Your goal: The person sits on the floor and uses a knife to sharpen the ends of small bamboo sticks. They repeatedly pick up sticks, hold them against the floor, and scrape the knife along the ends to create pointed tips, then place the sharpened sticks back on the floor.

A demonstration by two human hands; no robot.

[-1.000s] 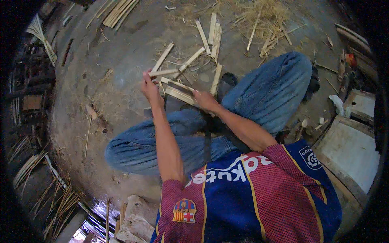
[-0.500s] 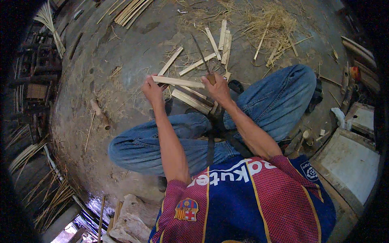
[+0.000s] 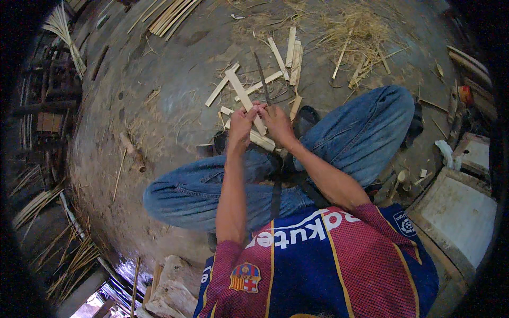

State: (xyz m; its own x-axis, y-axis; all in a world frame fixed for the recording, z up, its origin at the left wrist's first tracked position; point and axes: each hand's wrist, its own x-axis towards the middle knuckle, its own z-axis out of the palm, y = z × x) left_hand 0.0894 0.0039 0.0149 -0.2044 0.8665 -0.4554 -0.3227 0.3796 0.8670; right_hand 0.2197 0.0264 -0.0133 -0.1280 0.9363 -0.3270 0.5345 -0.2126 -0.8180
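In front of my crossed legs, my two hands meet at a pale bamboo strip (image 3: 241, 91). It slants from the upper left down between them, its lower end (image 3: 260, 127) showing below my fingers. My left hand (image 3: 241, 127) is closed on the strip. My right hand (image 3: 278, 127) is closed around the handle of a long, narrow-bladed knife (image 3: 261, 71), whose blade points away from me. The right fingertips also touch or nearly touch the strip; the exact contact is hidden. Just beyond lies another strip (image 3: 218, 90), and a short stack of strips (image 3: 262, 140) rests below my hands.
More cut strips (image 3: 290, 53) lie ahead on the floor, beside a heap of thin shavings (image 3: 360, 32). Long slats (image 3: 172, 16) lie at the far left. A bamboo piece (image 3: 132, 151) rests left of my knee (image 3: 164, 193). At right stands a pale-topped box (image 3: 450, 204).
The strip has swung from lying crosswise to slanting away from me. My left hand has moved right and nearer my right hand, which has shifted slightly left with the knife.
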